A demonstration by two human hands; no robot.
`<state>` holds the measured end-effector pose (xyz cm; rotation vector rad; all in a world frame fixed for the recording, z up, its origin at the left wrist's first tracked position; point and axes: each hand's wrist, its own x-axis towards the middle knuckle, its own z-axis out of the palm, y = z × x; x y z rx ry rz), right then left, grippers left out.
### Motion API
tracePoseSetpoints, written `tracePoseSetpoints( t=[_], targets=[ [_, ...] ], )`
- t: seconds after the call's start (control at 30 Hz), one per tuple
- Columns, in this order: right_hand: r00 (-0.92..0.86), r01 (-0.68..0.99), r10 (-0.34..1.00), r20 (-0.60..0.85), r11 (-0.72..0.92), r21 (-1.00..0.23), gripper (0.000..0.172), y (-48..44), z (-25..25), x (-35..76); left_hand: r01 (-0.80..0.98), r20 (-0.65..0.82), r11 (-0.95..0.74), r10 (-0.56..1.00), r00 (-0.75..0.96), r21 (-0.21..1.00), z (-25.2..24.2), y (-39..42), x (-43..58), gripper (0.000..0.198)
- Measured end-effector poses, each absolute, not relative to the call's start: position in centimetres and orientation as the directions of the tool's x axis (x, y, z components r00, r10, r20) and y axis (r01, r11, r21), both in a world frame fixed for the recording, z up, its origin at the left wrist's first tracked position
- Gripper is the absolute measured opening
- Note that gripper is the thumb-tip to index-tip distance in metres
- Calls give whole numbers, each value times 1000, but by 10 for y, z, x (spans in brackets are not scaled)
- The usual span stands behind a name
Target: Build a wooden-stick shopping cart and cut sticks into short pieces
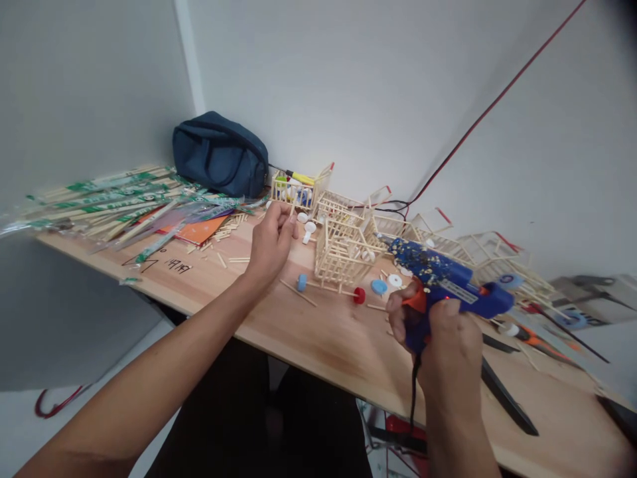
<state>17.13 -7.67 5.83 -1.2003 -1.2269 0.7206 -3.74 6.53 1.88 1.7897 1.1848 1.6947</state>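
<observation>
My right hand (450, 352) is wrapped round a blue hot glue gun (448, 279) with an orange trigger; dried crumbs coat its front. The nozzle points left, towards a small cart frame of wooden sticks (343, 252). Beside that frame, my left hand (273, 239) is raised with thumb and fingers pinched together; what they hold, if anything, is too small to make out. At the frame's front, a blue bottle cap (301, 282) and a red bottle cap (359, 295) sit on the ends of a stick.
Wrapped chopsticks (114, 199) and a navy pouch (221, 156) lie at the left. More stick carts (293, 192) line the wall. Loose blue (379, 287) and white caps (395, 281) lie near the gun. A black blade-like tool (507, 395) lies at the right.
</observation>
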Motion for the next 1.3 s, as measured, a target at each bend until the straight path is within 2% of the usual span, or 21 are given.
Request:
tracePoseSetpoints(
  t=[0.07, 0.17, 0.27, 0.53, 1.3],
  targets=[
    [297, 210, 904, 308, 253, -944, 39, -79, 57, 181, 300, 606, -557, 789, -100, 774, 19, 65, -37, 5],
    [392, 312, 832, 392, 281, -908, 41, -83, 57, 196, 313, 613, -559, 783, -104, 768, 17, 67, -38, 6],
    [372, 438, 829, 417, 240, -867, 43, -86, 57, 209, 324, 617, -559, 780, -107, 763, 15, 69, -38, 8],
    [329, 617, 841, 430, 153, -772, 49, -97, 57, 204, 336, 622, -562, 777, -99, 756, 13, 70, -37, 11],
    [304, 752, 824, 479, 101, -652, 54, -98, 59, 202, 337, 627, -564, 770, -113, 754, 13, 72, -38, 11]
  ],
)
